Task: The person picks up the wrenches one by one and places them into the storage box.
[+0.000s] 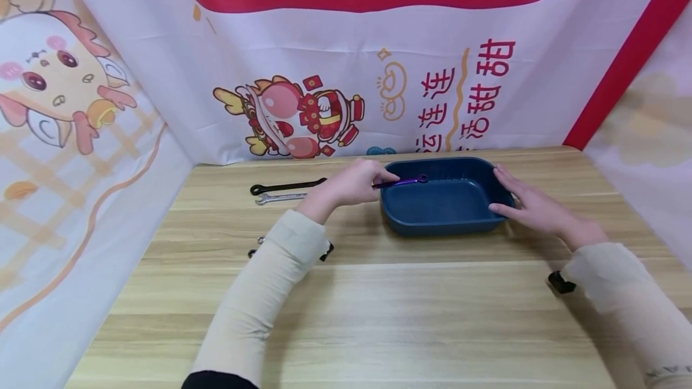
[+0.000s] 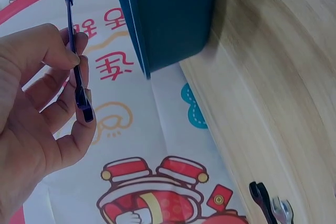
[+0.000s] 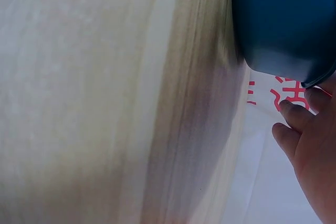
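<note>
Left hand pinches purple wrench
Long axis left-right, juts rightward over blue bin; right hand spread at right end.

Pale wood-grain table; white cloth hangings behind and at sides, red lettering, cartoon figures.

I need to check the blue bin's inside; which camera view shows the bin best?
The head view: it looks down into the blue bin, showing its inside and most of its rim. Both wrist views show mainly outer wall, cut off by the picture edge.
</note>
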A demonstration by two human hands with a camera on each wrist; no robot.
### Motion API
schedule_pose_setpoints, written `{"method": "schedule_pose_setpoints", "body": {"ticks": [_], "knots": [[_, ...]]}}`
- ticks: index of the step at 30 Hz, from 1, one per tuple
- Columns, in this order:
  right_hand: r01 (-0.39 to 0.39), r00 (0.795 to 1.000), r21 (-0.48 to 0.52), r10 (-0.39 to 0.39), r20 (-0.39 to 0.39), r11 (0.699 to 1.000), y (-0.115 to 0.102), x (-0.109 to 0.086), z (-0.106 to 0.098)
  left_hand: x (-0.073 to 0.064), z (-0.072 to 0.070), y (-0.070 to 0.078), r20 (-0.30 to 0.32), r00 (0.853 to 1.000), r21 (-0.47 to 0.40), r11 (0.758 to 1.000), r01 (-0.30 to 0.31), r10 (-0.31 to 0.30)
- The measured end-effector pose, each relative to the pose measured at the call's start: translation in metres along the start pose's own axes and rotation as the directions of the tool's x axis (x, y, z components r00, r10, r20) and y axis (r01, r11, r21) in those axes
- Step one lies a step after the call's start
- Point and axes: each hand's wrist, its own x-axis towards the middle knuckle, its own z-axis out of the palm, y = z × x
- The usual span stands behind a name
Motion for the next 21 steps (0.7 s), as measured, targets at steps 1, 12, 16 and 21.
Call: {"method": "schedule_pose_setpoints", "body": {"ticks": [1, 12, 16, 21], "knots": [[0.0, 1.0, 0.001, 0.0, 0.001, 1.0, -0.001, 0.0, 0.0, 0.002, 0.001, 0.0, 0.003, 1.0, 0.003, 1.0, -0.006, 0.006], [-0.013, 1.0, 0.001, 0.013, 0.004, 1.0, -0.002, 0.002, 0.001, 0.017, 0.008, 0.005, 0.014, 1.0, 0.007, 1.0, -0.018, 0.018], [-0.028, 1.0, 0.0, 0.028, 0.01, 1.0, -0.001, 0.002, 0.002, 0.025, 0.01, 0.01, 0.037, 0.999, 0.003, 1.0, -0.008, 0.007], [-0.034, 0.999, 0.008, 0.034, 0.007, 0.999, -0.001, 0.001, 0.002, 0.032, 0.015, 0.017, 0.055, 0.998, -0.007, 1.0, 0.02, -0.019]]}}
